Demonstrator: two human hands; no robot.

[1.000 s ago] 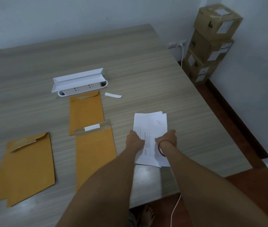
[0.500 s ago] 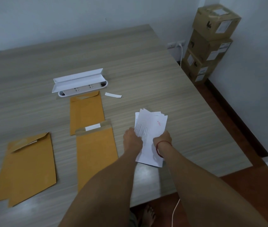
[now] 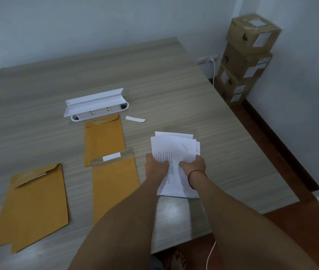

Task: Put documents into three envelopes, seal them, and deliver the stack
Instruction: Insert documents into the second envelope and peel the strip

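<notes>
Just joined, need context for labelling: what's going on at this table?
A person holds an uneven stack of papers over the table, the left hand gripping its left side and the right hand its right. Brown envelopes lie flat to the left of it: a near envelope with its flap open, a far envelope behind it, and a left envelope. No sheet is going into an envelope yet.

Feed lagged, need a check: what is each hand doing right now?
Left hand: holding the paper stack.
Right hand: holding the same stack.
</notes>
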